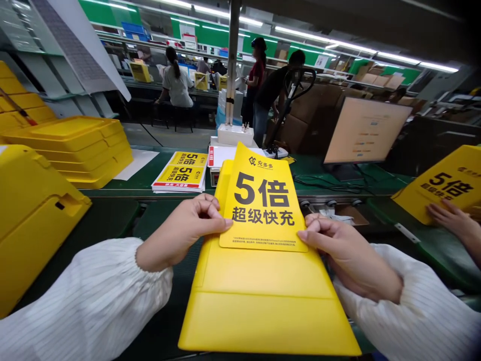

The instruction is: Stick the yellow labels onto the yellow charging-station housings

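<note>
Head view: a yellow printed sheet (265, 203) is pinched by its two side edges above a yellow casing (263, 306).
The left hand (182, 230) grips the sheet's left edge between thumb and bent fingers, and the right hand (343, 248) nips its lower right edge the same way, so the sheet spans the gap between the fingertips, black lettering facing up; whether its underside touches the casing, I cannot tell. The casing lies beneath and between the fingers, running toward the wearer. Beyond the left fingers sits a pile of printed sheets (179, 175); farther left of them, stacked yellow covers (84, 148). Beyond the right fingers stands a monitor (366, 131), and well to their right a co-worker's hand (449, 219) touches another yellow lettered panel (432, 198).
</note>
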Tool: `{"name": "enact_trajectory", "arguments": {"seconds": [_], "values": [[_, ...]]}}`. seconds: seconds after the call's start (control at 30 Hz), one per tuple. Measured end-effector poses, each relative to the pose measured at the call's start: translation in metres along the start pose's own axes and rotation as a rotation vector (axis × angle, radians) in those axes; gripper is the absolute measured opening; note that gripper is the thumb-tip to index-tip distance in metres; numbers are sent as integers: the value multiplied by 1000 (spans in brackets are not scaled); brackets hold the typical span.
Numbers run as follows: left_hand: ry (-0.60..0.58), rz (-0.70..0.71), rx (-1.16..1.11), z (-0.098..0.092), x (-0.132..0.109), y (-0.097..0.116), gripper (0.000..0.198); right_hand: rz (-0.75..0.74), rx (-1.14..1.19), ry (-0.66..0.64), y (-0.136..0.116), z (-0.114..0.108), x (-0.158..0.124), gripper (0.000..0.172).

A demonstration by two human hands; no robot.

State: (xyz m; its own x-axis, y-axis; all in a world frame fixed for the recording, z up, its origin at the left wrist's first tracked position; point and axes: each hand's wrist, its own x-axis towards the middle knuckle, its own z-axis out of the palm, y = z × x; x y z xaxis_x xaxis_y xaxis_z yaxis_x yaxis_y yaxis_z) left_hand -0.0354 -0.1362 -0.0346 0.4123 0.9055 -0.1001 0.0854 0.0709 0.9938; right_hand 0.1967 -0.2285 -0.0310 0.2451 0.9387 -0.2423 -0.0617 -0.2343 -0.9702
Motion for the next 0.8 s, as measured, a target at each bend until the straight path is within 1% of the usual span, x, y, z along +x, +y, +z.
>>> {"name": "enact_trajectory", "arguments": {"seconds": [0.3,0.47,0.8], "values": [[-23,14,12,0,-1,0,30,-7,-30,24,1,0,2,35],[-14,-1,18,0,-1,1,30,3,18,14,0,1,0,34],[-11,19,38,1,0,2,27,4,43,9,-1,3,-1,35]]}}
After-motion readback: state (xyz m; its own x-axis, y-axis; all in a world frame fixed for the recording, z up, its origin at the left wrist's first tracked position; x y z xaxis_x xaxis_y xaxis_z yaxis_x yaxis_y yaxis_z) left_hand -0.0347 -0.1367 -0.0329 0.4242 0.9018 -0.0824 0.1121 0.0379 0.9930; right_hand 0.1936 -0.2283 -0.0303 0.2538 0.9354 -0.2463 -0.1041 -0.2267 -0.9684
